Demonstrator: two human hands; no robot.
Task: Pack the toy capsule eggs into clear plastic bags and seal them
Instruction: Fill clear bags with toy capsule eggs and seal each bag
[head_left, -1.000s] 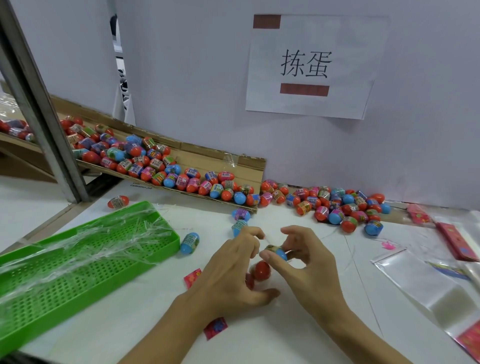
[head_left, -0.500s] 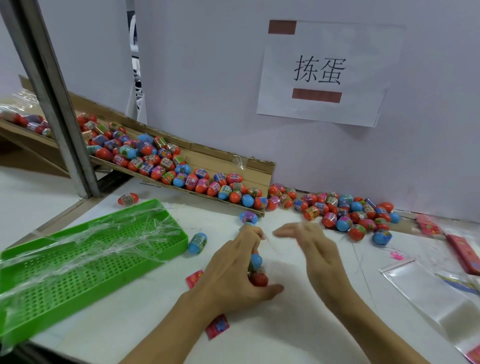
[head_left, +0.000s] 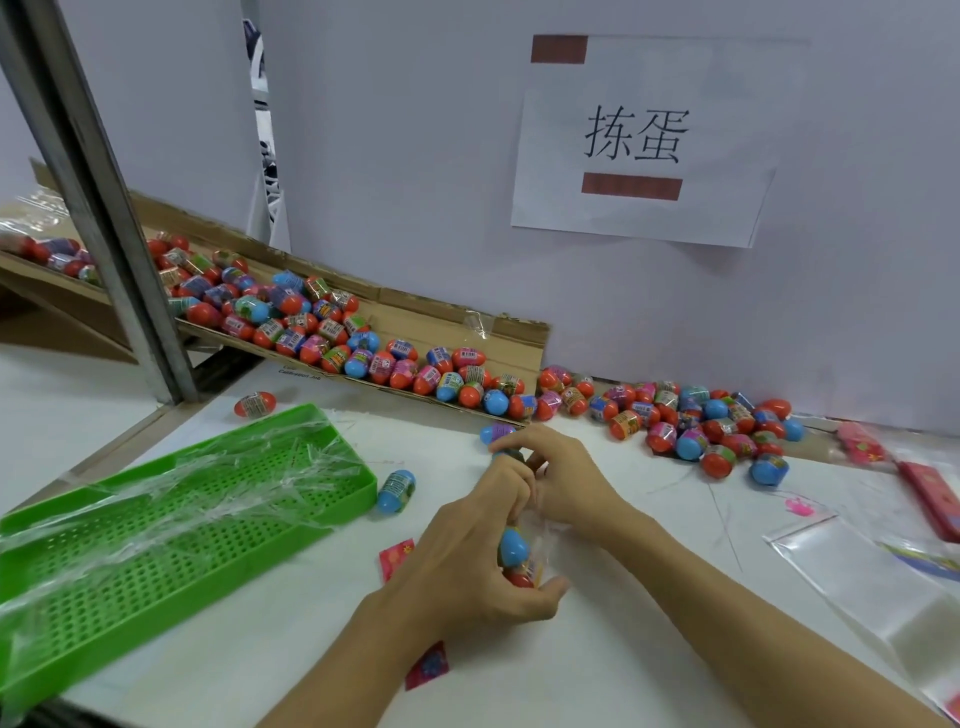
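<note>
My left hand (head_left: 467, 561) is closed around a small clear plastic bag (head_left: 543, 545) that holds a blue egg (head_left: 513, 546) above a red one (head_left: 519, 578). My right hand (head_left: 563, 478) pinches a dark-labelled capsule egg (head_left: 511, 456) at the bag's top, right against the left fingertips. A purple egg (head_left: 496, 432) lies just beyond the hands. Several loose red and blue eggs (head_left: 691, 421) are heaped along the back wall. More eggs fill the sloping cardboard chute (head_left: 436, 319).
A green perforated tray (head_left: 171, 525) covered in crumpled clear film sits at the left, with a blue egg (head_left: 396, 490) beside it and a red egg (head_left: 254, 404) behind it. Clear bags (head_left: 878, 582) and red header cards (head_left: 930, 499) lie at the right. Small red paper scraps (head_left: 397, 557) lie near my left wrist.
My right hand dropped an egg into the bag, reached out open toward the wall, then came back to the bag's top with another egg. My left hand kept hold of the bag.
</note>
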